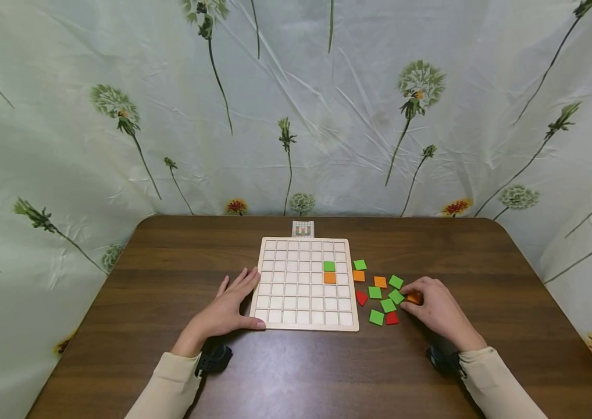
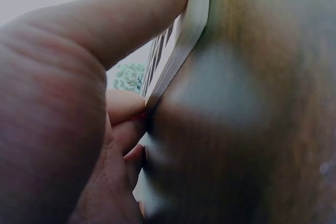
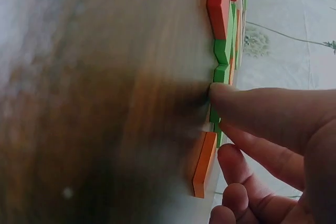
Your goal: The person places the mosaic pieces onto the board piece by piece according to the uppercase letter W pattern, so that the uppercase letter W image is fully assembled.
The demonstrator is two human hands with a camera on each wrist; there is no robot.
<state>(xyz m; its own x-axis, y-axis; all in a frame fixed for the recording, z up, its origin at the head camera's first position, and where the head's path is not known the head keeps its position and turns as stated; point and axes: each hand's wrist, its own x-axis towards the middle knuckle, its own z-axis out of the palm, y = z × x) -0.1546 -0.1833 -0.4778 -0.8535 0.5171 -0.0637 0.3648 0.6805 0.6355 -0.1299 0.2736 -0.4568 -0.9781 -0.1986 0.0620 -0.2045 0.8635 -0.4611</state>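
A pale wooden board (image 1: 303, 327) divided into small square cells lies on the table, with one green tile (image 1: 329, 266) directly above an orange tile (image 1: 330, 278) in its cells. My left hand (image 1: 228, 311) rests at the board's left side, fingers spread. Its thumb lies on the near left corner and the fingertips touch the left edge. On the right, my right hand (image 1: 439, 308) has thumb and index fingertips at either side of a green tile (image 1: 396, 297), pinching it. Beneath this hand an orange tile (image 3: 205, 163) lies partly covered.
Several loose tiles lie right of the board: green ones such as a near tile (image 1: 377, 317), orange ones such as one by the edge (image 1: 359, 276), plus a red tile (image 1: 392, 318). A small patterned card (image 1: 303, 228) sits behind the board, before a flowered curtain (image 1: 327, 116).
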